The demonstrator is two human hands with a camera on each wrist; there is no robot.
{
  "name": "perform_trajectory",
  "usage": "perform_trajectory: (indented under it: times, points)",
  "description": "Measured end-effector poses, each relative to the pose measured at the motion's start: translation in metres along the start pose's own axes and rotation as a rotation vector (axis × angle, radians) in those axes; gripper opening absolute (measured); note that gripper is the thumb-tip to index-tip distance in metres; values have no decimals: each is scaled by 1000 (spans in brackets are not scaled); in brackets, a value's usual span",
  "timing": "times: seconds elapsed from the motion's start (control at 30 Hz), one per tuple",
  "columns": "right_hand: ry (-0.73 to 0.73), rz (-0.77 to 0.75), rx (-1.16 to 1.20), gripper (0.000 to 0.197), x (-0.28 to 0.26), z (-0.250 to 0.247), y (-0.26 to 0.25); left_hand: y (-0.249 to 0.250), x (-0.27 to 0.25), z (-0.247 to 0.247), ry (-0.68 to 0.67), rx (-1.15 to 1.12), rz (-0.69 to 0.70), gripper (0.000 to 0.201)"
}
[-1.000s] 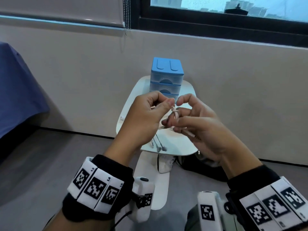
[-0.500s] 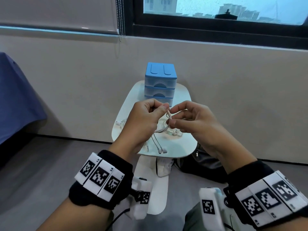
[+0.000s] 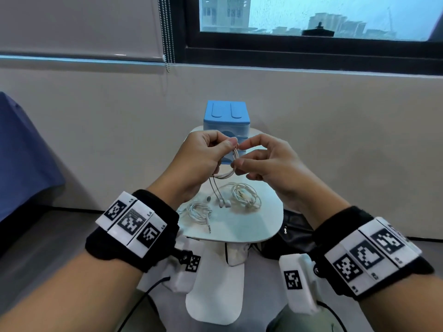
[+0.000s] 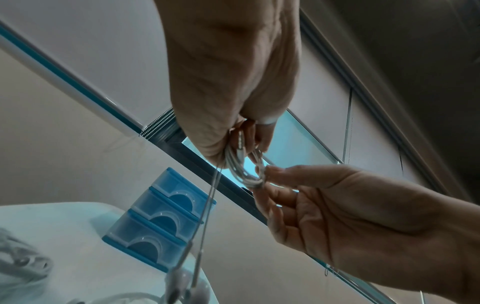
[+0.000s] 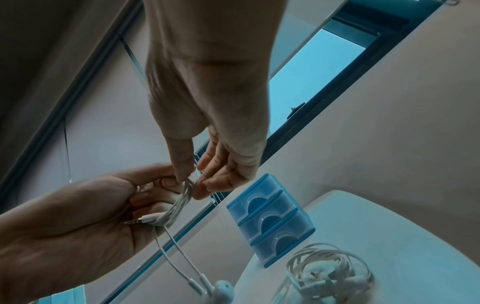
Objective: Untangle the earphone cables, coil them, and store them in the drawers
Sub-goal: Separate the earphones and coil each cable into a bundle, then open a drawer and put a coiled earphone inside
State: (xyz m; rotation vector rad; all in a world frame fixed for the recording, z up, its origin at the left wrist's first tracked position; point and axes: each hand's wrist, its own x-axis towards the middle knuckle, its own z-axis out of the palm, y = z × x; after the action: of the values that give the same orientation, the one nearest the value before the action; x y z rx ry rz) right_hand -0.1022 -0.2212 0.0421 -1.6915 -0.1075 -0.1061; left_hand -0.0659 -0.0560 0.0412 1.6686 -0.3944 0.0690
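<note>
From the head view, the left hand [image 3: 199,161] and the right hand [image 3: 268,164] meet above the small white desk [image 3: 263,226], both pinching one coiled white earphone cable [image 3: 231,164] between thumb and fingertips; its two earbuds [image 3: 224,203] dangle below the left hand down to the desktop. Two more earphone bundles lie on the desk beneath the hands: a loose tangle [image 3: 245,195] under the right hand and a smaller bundle [image 3: 197,212] under the left wrist, making three sets in all. Beyond the hands stands one blue drawer unit [image 3: 226,117]. In the left wrist view, the left hand [image 4: 233,72] is clamped on the coil [image 4: 244,164], the metal plug lying against the loops, while the right hand [image 4: 350,209] pinches the far side of the coil; the drawer unit [image 4: 166,218] shows three stacked drawers, all pushed in. In the right wrist view, the right hand [image 5: 207,102] has thumb and fingertips closed on the coil [image 5: 179,203], the left hand [image 5: 78,226] holds it from the side, two thin leads drop to the earbuds [image 5: 221,290], and the loose tangle [image 5: 330,273] lies beside the three drawers [image 5: 270,218].
</note>
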Motion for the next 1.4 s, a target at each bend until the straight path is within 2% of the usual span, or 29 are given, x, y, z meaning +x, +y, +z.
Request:
perform_trajectory:
  times: [0.17, 0.3, 0.4, 0.5, 0.63, 0.73, 1.0, 1.17, 1.33, 1.4]
  points:
    - [-7, 27, 124, 32, 6, 6, 9, -9, 11, 1, 24, -63, -50, 22]
    - [53, 86, 263, 36, 17, 9, 7, -13, 24, 1, -5, -141, -115, 19]
    - [98, 109, 314, 39, 33, 8, 2, -11, 40, -6, -71, -228, -166, 12]
    - [116, 123, 331, 39, 52, 3, -1, -11, 56, -21, -163, -253, -223, 25]
    - [103, 115, 86, 37, 75, -1, 8, -20, 70, -38, -266, -175, -318, 30]
    - [106, 119, -88, 37, 89, -2, 20, -29, 80, -48, -292, -112, -392, 30]
    - [33, 229, -180, 32, 120, 0, 48, -69, 109, -50, -331, 125, -525, 18]
    - [-46, 283, -334, 19, 133, 2, 65, -91, 122, -45, -362, 433, -506, 16]
    - [-109, 328, -468, 17, 140, 7, 74, -100, 130, -37, -437, 662, -471, 14]
    - [-136, 319, -592, 14, 140, 6, 71, -99, 130, -38, -461, 742, -448, 15]
